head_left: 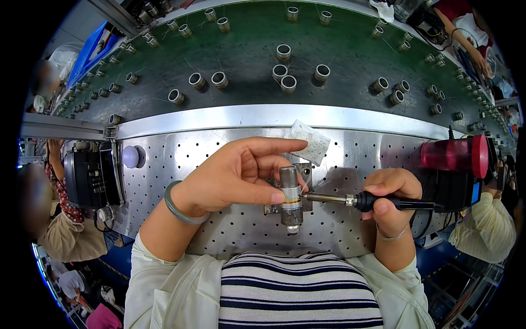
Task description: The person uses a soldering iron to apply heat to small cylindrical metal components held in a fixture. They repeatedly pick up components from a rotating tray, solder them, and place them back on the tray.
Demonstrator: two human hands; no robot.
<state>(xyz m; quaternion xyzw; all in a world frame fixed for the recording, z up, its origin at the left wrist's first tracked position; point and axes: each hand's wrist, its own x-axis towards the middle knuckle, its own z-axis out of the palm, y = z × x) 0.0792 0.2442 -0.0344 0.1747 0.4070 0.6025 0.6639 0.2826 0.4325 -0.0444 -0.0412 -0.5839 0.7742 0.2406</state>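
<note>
Between the thumb and fingers of my left hand [235, 178] is a metal ring [292, 196] with a yellowish band, fitted around an upright-looking metal post [289, 176] with a rounded silver end. My left index finger stretches out above it. My right hand [394, 194] grips the black handle of a soldering iron [334, 198]. The iron's tip points left and reaches the ring's right side; whether it touches cannot be made out. Behind the post, partly hidden by my fingers, is a small metal block [304, 204].
A crumpled whitish pad [309, 141] lies beyond my left hand on the perforated metal table [181, 159]. A purple knob [131, 157] is at left, a red container [455, 154] at right. Past the metal rail [219, 117], a green belt [246, 55] carries several rings. People sit on both sides.
</note>
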